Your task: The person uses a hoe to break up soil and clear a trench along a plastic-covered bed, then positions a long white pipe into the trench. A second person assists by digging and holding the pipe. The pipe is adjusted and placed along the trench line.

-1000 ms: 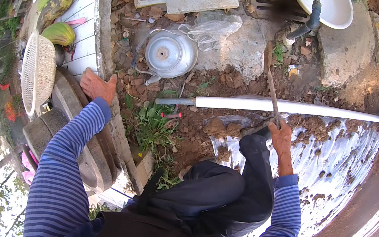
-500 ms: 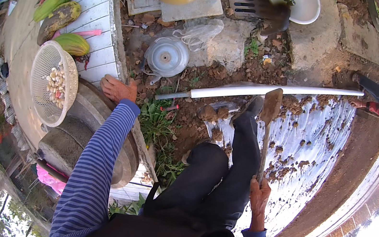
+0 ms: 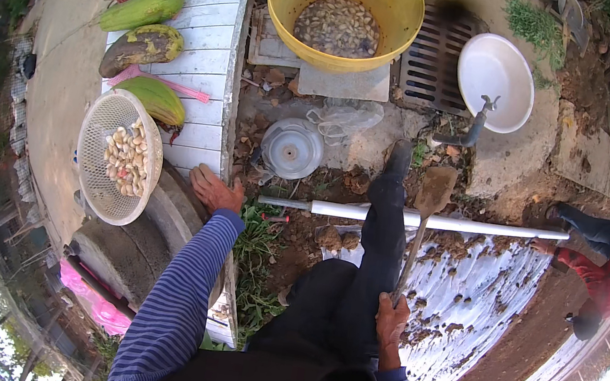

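My left hand (image 3: 216, 189) rests on the edge of a white tiled ledge (image 3: 214, 33), fingers stretched out, holding nothing. Beside it on the ledge is a round grey stone block (image 3: 186, 201). A cream mesh basket (image 3: 92, 180) of pale bulb-like pieces, perhaps garlic cloves (image 3: 127, 159), is tilted by the stone. My right hand (image 3: 390, 323) is closed round the wooden handle of a small spade (image 3: 436, 189), its muddy blade pointing away from me. One of my legs reaches forward across a white roll of plastic film (image 3: 471, 227).
A yellow bucket (image 3: 331, 60) with more cloves, a drain grate (image 3: 423, 71), a white basin (image 3: 497, 69) and a tap (image 3: 473, 128) lie ahead. Large green gourds (image 3: 143, 8) sit on the ledge. Plastic sheeting (image 3: 451, 312) covers soil at right, where another person (image 3: 606, 268) bends at the roll's end.
My leg has swung forward over the film roll. The view has shifted, showing more of the yellow bucket and basin. My left hand stays on the ledge; the spade stays in my right hand.
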Motion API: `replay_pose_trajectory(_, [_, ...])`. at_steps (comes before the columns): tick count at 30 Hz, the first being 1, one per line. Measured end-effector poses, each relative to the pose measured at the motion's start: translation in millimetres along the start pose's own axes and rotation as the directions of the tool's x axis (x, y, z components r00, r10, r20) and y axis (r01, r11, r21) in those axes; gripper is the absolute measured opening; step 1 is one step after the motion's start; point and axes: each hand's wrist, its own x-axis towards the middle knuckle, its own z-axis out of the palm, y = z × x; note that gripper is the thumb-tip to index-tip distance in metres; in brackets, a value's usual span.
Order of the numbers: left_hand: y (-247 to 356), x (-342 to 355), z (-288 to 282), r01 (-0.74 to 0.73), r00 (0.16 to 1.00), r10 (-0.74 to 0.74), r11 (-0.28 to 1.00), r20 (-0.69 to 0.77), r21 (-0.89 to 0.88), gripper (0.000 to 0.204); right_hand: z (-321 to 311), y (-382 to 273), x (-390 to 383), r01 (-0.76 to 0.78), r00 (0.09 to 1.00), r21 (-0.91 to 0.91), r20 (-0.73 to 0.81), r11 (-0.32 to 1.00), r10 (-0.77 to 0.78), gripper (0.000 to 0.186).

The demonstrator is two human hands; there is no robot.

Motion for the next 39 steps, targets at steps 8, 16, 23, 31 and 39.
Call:
replay_pose_trajectory(8, [8, 0, 4, 0.021, 0.999, -0.020, 0.999, -0.029, 0.045, 0.100, -19, -95, 92, 0.199, 0.979, -0.118, -0.021, 0.973, -0.203, 0.026])
replay_pose_trajectory(16, [9, 5, 13, 0.052, 0.998, -0.050, 0.997, -0.030, 0.064, 0.099, -33, -136, 144, 0.278, 0.961, -0.397, 0.104, 0.875, -0.258, 0.025])
replay_pose_trajectory(23, [8, 3, 15, 0.048, 0.999, -0.046, 0.997, -0.025, 0.061, 0.098, -43, -172, 167, 0.266, 0.962, -0.498, 0.189, 0.826, -0.196, 0.024])
replay_pose_trajectory(31, [20, 5, 9, 0.145, 0.989, -0.148, 0.985, 0.026, 0.096, 0.099, -51, -176, 176, 0.336, 0.940, -0.432, 0.211, 0.837, -0.269, 0.025])
replay_pose_trajectory(39, [29, 10, -13, 0.098, 0.965, -0.150, 0.967, 0.217, 0.234, 0.114, -46, -170, 177, 0.291, 0.956, -0.401, 0.159, 0.869, -0.247, 0.027])
